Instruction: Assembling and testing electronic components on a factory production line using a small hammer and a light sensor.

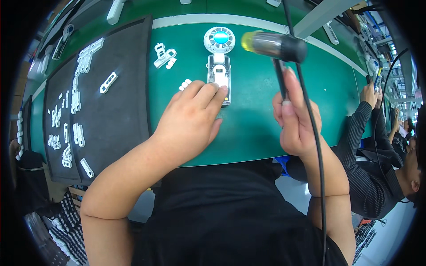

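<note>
My right hand (pixel 298 119) is wrapped round the dark handle of a small mallet (pixel 276 46), raised over the right part of the green mat. The mallet head has a translucent yellow face at its left end and a black one at its right. A white handheld fan (pixel 219 76) with a round grille and a blue-green centre lies in a clear fixture (pixel 227 66) ahead of me. My left hand (pixel 188 117) holds the fan's lower body down with its fingertips, hiding part of it, while the thumb stands apart. The mallet does not touch the fan.
Left of the green mat (pixel 257 128) is a black tray (pixel 120 119) with several white plastic parts (pixel 79 135). More white pieces (pixel 165 56) lie beside the fixture. A black cable (pixel 313 133) hangs across the right side, before my forearm. Another person (pixel 361 133) works at the right.
</note>
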The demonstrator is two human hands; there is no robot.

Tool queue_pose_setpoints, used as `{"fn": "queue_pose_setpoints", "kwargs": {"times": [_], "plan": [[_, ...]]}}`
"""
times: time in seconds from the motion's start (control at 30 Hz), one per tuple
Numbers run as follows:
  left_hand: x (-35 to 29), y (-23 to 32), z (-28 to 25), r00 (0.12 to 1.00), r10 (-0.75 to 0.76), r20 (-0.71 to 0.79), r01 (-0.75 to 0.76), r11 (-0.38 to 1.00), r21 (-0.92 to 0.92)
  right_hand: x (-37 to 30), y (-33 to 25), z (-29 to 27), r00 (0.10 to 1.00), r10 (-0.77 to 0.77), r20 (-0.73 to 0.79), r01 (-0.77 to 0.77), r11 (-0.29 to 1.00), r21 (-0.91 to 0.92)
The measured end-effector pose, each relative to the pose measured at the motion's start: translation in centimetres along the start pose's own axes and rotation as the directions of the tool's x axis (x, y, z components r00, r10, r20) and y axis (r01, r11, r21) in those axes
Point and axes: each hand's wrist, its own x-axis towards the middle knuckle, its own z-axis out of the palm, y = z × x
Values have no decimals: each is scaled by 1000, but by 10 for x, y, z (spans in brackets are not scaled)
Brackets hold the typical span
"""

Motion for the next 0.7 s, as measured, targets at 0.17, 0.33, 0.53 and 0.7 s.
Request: {"fn": "queue_pose_setpoints", "kwargs": {"times": [0.17, 0.33, 0.53, 0.7], "plan": [[1, -1, 1, 1000, -6, 10, 6, 1000, -19, 0, 2, 2, 980, 135, 145, -114, 983, -142], [-1, 0, 0, 1000, -21, 5, 21, 998, -60, 5, -18, -9, 977, 174, 121, -165, 983, -79], [1, 2, -1, 1000, -22, -1, 22, 998, -66, 7, -6, 5, 981, 167, 94, -164, 986, -36], [-2, 2, 1, 1000, -30, 3, 31, 998, -53, 8, -3, 6, 966, 224, 129, -216, 974, -70]]}}
